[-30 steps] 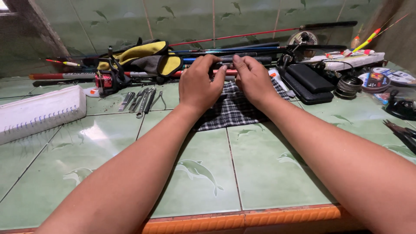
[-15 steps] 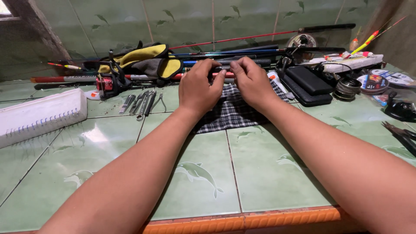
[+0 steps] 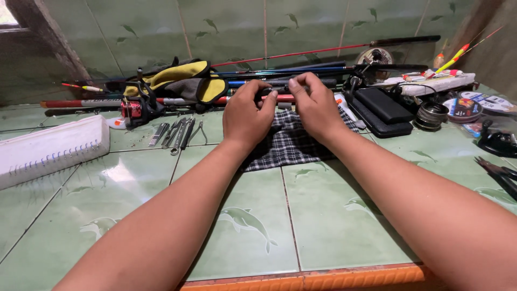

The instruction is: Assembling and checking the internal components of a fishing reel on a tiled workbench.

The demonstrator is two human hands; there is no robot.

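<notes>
Hands meet in the upper middle of the frame: your left hand [image 3: 246, 116] and your right hand [image 3: 315, 105] are close together, thumbs and fingertips pinching a small dark piece [image 3: 281, 89] between them (it is too small to tell what kind of part it is). Both hands are closed on it, knuckles nearly touching, held just above a checked cloth [image 3: 293, 144] that lies flat on the desk [image 3: 301, 215], a green tiled top with dolphin figures and an orange front edge.

Just behind your hands, several fishing rods [image 3: 323, 53] lie across the desk from left to right, red, blue and black, against the tiled wall. A yellow and black bag [image 3: 180, 81] sits on them in the upper left, with a red reel [image 3: 132, 109] just beside it. Left of your left hand, a row of small metal tools [image 3: 175, 132] lies near the cloth. A white ring-bound case [image 3: 48, 151] rests at the left edge, well apart from your hands.

Right of your right hand are two flat black cases [image 3: 379, 108], one partly on the other, then a spool of line [image 3: 431, 115] and round packets [image 3: 463, 108]. Bright floats [image 3: 455, 56] sit in the upper right above a white tray [image 3: 436, 83]. Dark pliers [image 3: 498, 172] lie at the right edge.
</notes>
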